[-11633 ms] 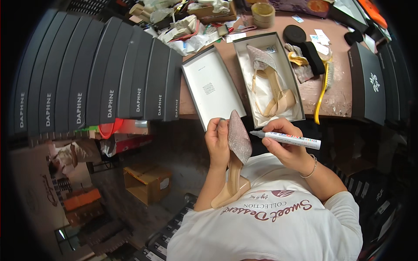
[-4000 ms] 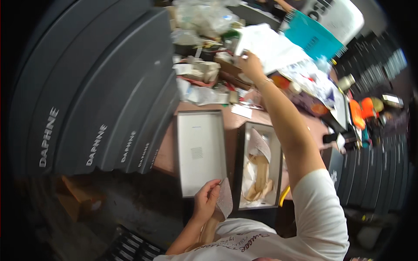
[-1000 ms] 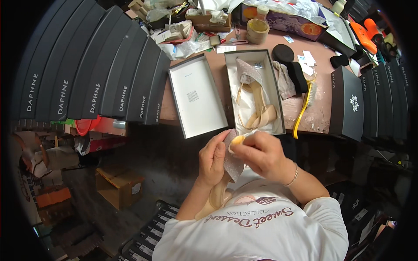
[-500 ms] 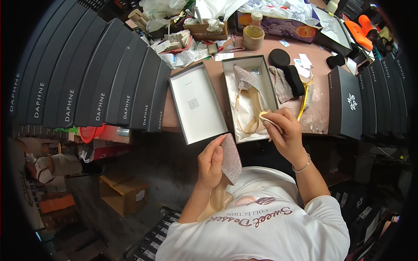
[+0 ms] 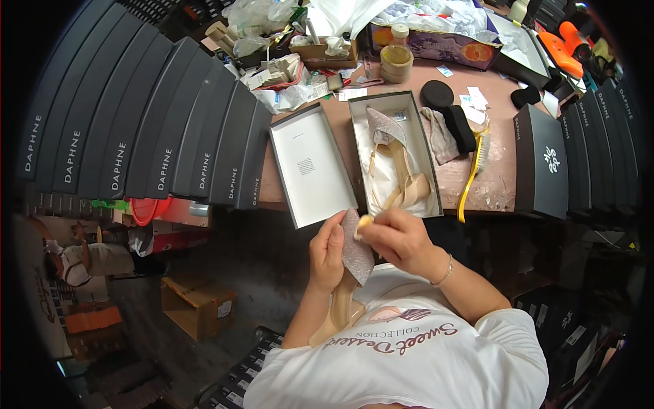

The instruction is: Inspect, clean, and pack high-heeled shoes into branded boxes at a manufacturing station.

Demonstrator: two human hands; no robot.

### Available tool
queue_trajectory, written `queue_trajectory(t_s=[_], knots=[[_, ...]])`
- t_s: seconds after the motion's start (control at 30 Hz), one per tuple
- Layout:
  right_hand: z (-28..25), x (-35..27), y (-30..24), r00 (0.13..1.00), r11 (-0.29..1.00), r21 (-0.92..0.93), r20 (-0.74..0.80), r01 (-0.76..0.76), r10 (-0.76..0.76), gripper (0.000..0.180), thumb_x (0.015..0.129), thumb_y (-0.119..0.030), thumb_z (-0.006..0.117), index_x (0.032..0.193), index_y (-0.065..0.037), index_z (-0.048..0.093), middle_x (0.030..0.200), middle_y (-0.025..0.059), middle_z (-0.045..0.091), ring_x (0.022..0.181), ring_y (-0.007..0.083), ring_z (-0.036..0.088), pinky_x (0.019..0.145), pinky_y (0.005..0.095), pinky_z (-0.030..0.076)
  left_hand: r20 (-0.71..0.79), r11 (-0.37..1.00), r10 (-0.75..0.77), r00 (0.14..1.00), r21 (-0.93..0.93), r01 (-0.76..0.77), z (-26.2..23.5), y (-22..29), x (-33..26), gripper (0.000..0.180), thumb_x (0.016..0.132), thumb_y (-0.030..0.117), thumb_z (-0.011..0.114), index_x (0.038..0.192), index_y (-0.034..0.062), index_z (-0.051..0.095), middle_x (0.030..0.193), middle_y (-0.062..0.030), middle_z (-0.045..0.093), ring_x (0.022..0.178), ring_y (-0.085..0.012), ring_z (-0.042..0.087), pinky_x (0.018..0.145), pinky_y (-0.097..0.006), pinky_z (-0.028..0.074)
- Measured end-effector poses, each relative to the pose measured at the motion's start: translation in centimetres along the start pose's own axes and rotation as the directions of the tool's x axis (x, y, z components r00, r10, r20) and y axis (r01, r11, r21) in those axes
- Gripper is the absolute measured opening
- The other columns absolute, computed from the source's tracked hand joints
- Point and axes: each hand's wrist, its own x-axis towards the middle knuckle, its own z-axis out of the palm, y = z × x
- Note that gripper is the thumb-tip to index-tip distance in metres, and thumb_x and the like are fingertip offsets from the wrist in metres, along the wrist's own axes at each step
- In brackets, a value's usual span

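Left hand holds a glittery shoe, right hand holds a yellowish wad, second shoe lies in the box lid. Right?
No, not the lid: the head view shows the second shoe in the open box to its right. The left hand does hold a glittery shoe, the right hand a yellowish wad.

Left hand [image 5: 328,258] upright and gripping, right hand [image 5: 402,240] pinching close beside it, forearms [image 5: 305,319] slanting inward

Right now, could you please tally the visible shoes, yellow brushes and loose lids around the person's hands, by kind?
Shoes: 2, one in the left hand, one in the box
Brush: 1
Lid: 1
Total: 4
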Motion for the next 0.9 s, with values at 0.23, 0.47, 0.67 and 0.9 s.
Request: queue_trajectory(t_s=[0.23,0.47,0.67,0.9], knots=[[-0.3,-1.4,-1.6,0.998,0.998,-0.014,0.036,0.054,-0.054,0.029,0.065,-0.006,0.07,0.094,-0.007,0.064,0.078,0.0069,0.054,0.064,0.0229,0.056,0.054,0.0323,0.046,0.01,0.996,-0.045,0.999,-0.071,0.046,-0.3,-0.9,-0.4,0.039,0.099,0.025,0.044,0.12,-0.0064,0.054,0.107,-0.0102,0.062,0.096,-0.0125,0.055,0.087,-0.026,0.043],[-0.4,-2.3,-2.2,0.992,0.977,0.179,0.084,-0.111,0.098,0.026,0.071,-0.006,0.071,0.096,-0.005,0.063,0.082,0.0095,0.057,0.069,0.0253,0.059,0.058,0.0339,0.048,0.039,0.996,-0.055,0.998,-0.061,0.057,-0.3,-0.8,-0.5,0.042,0.1,0.028,0.041,0.12,-0.0075,0.052,0.109,-0.0121,0.061,0.099,-0.0145,0.056,0.088,-0.027,0.044],[0.1,0.2,-1.0,0.993,0.988,0.096,0.0,-0.122,0.122,0.023,0.074,-0.008,0.069,0.096,-0.005,0.062,0.082,0.0102,0.055,0.067,0.0268,0.057,0.058,0.0343,0.047,0.028,0.999,-0.009,1.0,-0.053,0.01,-0.1,-0.2,-0.3,0.039,0.099,0.025,0.042,0.119,-0.0064,0.054,0.11,-0.0101,0.061,0.1,-0.0125,0.054,0.089,-0.026,0.041],[0.0,0.8,-0.5,0.997,0.997,-0.009,-0.012,-0.071,0.071,0.027,0.071,-0.007,0.068,0.097,-0.006,0.06,0.081,0.0094,0.053,0.066,0.0278,0.057,0.057,0.0357,0.047,0.032,0.999,-0.026,0.999,-0.045,0.028,0.3,-0.5,-0.5,0.041,0.099,0.027,0.042,0.12,-0.0071,0.053,0.109,-0.0113,0.061,0.099,-0.0145,0.056,0.088,-0.027,0.043]])
